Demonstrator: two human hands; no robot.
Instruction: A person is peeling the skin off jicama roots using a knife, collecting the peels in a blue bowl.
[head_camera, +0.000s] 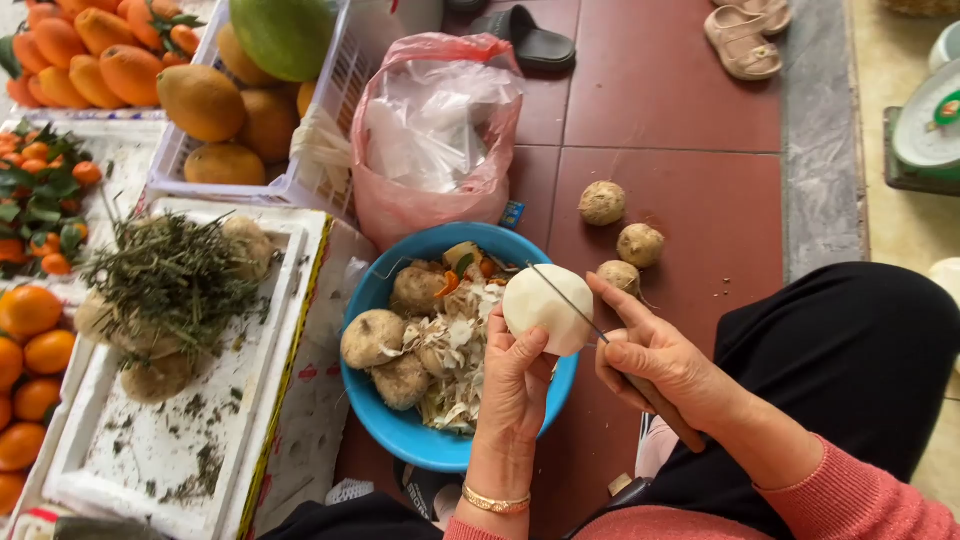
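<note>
Left hand (517, 378) grips a peeled white tuber (546, 308) over the blue bowl (400, 432)'s right rim; right hand (655, 360) clasps a thin knife (572, 297), blade laid across it. Bowl holds unpeeled tubers (372, 338) and peelings (455, 375); three more tubers (639, 244) lie on red floor tiles (690, 100) beyond. Pink bag (432, 130), fruit crates (260, 90) and sandals (745, 40) farther off.

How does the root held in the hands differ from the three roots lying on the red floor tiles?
The held root is peeled white and smooth; the three floor roots keep their rough brown skin. The held root looks larger than any floor root. It sits in the left hand over the blue bowl, with the right hand laying a knife on it; the floor roots lie untouched. All are roundish.
</note>
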